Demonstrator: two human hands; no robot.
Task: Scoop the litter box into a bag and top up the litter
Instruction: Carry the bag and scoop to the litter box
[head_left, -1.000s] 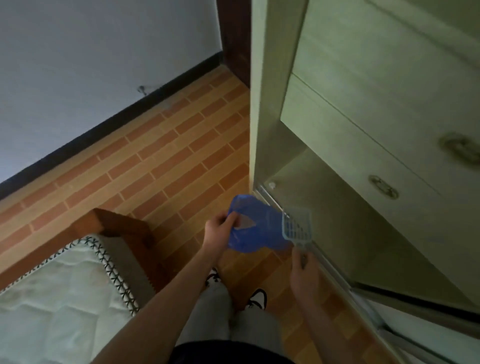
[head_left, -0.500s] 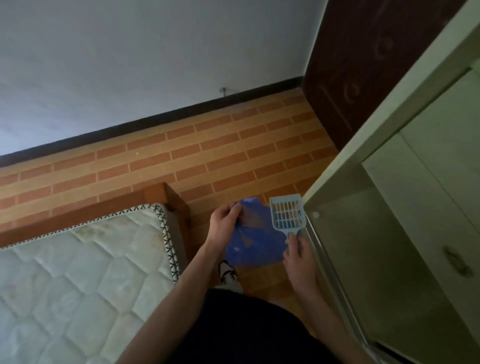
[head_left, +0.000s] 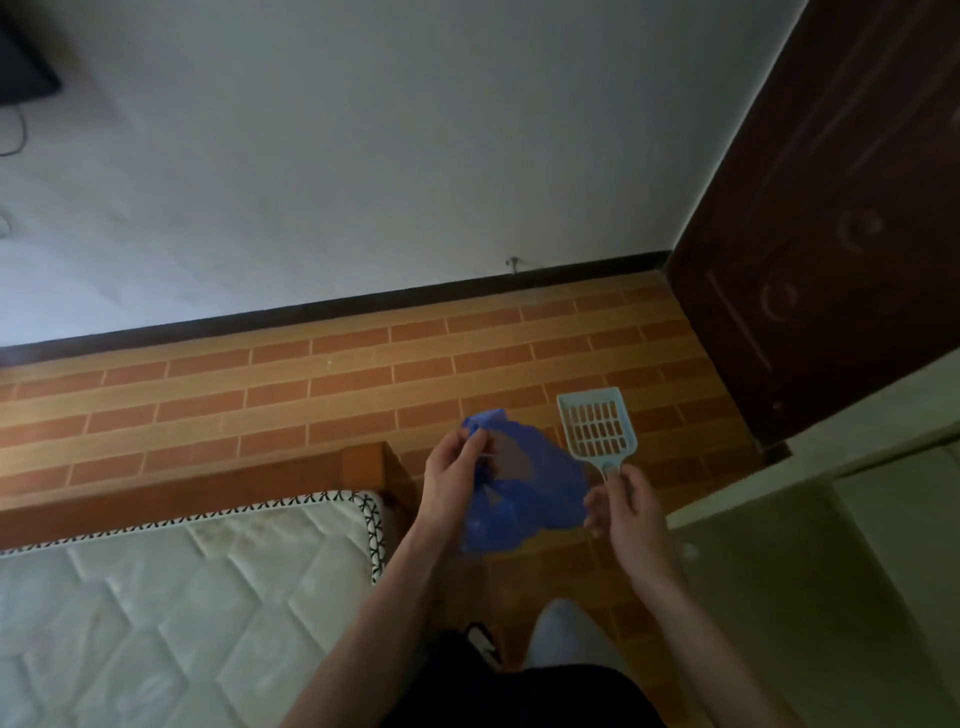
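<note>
- Left hand (head_left: 451, 467): fingers pinched the blue bag (head_left: 524, 493) at its upper edge.
- Right hand (head_left: 626, 506): fingers gripped the scoop (head_left: 597, 427) by its handle, slotted head pointing away, just right of the bag.
- Litter box: not visible.

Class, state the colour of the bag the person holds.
Blue bag, shown best in the head view.

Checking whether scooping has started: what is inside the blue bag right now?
Nothing shows inside the blue bag: it hangs crumpled and limp between the left hand and the right hand, which also holds the scoop. Its folds hide the bottom.
</note>
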